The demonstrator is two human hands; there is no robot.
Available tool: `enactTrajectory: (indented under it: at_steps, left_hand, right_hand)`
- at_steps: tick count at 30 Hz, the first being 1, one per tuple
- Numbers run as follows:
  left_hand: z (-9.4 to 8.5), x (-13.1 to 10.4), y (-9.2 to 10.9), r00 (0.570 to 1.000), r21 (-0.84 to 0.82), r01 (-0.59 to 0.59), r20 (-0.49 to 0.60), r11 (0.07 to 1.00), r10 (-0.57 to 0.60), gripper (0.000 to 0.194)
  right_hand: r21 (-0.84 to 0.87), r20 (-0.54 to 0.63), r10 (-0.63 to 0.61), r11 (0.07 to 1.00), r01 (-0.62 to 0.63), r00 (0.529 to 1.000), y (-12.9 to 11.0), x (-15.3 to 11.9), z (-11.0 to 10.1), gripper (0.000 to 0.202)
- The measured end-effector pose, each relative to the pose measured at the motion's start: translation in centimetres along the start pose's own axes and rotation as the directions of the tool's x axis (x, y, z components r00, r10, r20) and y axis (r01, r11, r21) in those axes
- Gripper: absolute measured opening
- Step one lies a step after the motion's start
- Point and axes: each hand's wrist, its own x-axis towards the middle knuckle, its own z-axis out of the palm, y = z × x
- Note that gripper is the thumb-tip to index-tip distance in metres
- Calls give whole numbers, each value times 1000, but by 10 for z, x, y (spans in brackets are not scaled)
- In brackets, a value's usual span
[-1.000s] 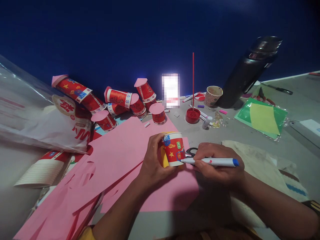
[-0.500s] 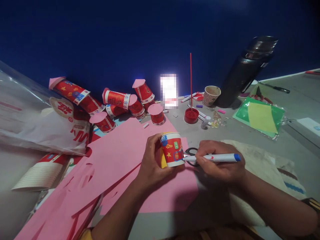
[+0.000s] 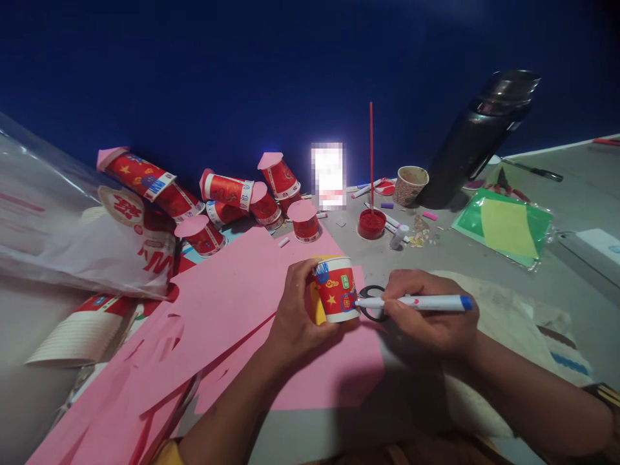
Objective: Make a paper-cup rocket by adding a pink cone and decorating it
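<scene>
A red paper cup (image 3: 339, 292) with a white rim, gold star and blue marks is held over the pink paper by my left hand (image 3: 300, 310), thumb below and fingers on its left side. In my right hand (image 3: 429, 313) lies a white marker (image 3: 426, 302) with a blue end, pinched near its front. The marker's tip meets the lower right side of the cup. Black-handled scissors (image 3: 372, 303) lie partly hidden behind the marker and fingers. Pink paper sheets (image 3: 232, 278) spread beneath and left of the cup.
Several red cups with pink paper tops (image 3: 304, 221) stand or lean at the back left. Behind are a bright screen (image 3: 329, 175), a red pot (image 3: 372, 224) with a stick, a used cup (image 3: 411, 185) and a black flask (image 3: 475, 135). Plastic bag (image 3: 72, 226) at left.
The cup has shifted slightly to the right in my left hand. My right hand and the marker have moved a little right and up, with the tip still at the cup.
</scene>
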Motion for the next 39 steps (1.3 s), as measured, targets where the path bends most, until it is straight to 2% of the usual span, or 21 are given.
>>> enactTrajectory:
  at_steps: [5, 11, 16, 22, 39]
  left_hand:
    - [2, 0, -2, 995, 52, -97, 19, 994, 96, 85]
    - [2, -1, -7, 991, 66, -127, 41, 990, 124, 84]
    - [3, -3, -7, 994, 44, -106, 45, 993, 104, 87]
    - [4, -4, -7, 998, 0, -32, 57, 999, 32, 87]
    - [2, -1, 4, 997, -132, 64, 61, 989, -57, 84]
  right_hand:
    - [-108, 46, -88, 990, 92, 995, -1, 1, 3, 13]
    - [-152, 51, -162, 974, 168, 986, 1, 1, 6, 14]
    - [-184, 75, -150, 970, 162, 986, 0, 1, 6, 14]
    - [-195, 101, -195, 958, 211, 976, 3, 0, 5, 13]
    - [-178, 64, -107, 977, 117, 992, 5, 1, -1, 16]
